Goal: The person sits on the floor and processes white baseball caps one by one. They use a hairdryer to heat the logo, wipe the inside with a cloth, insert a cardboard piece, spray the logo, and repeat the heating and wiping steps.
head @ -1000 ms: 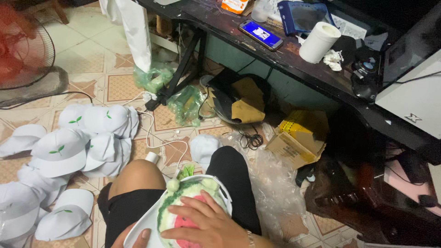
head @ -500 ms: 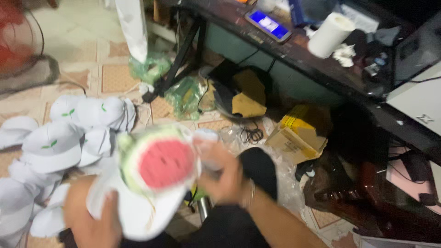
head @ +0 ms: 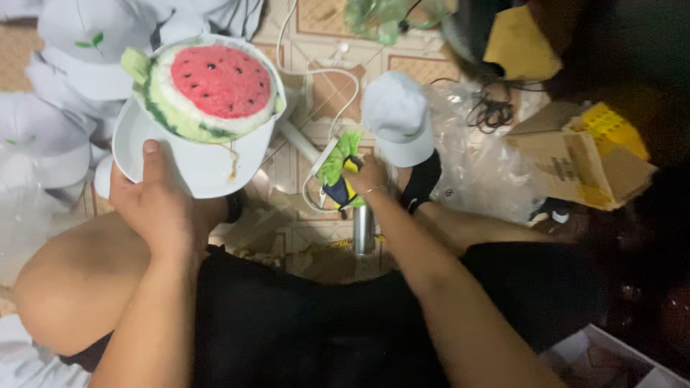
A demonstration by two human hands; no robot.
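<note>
Left hand (head: 159, 205) holds watermelon cap (head: 198, 108); right hand (head: 368, 176) touches green tags (head: 338, 162)

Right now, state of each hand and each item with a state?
Left hand: gripping the brim of the white cap with a plush watermelon slice, held up.
Right hand: closed on a small green, yellow and blue item.
Plain white cap: lying on the floor.
Torn brown cardboard box: open.

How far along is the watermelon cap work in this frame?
Looks done: a plush watermelon slice sits on the white cap held by the left hand. In hand: the right hand reaches a small green and yellow bundle. Apparently left: a pile of plain white caps lies beside.
</note>
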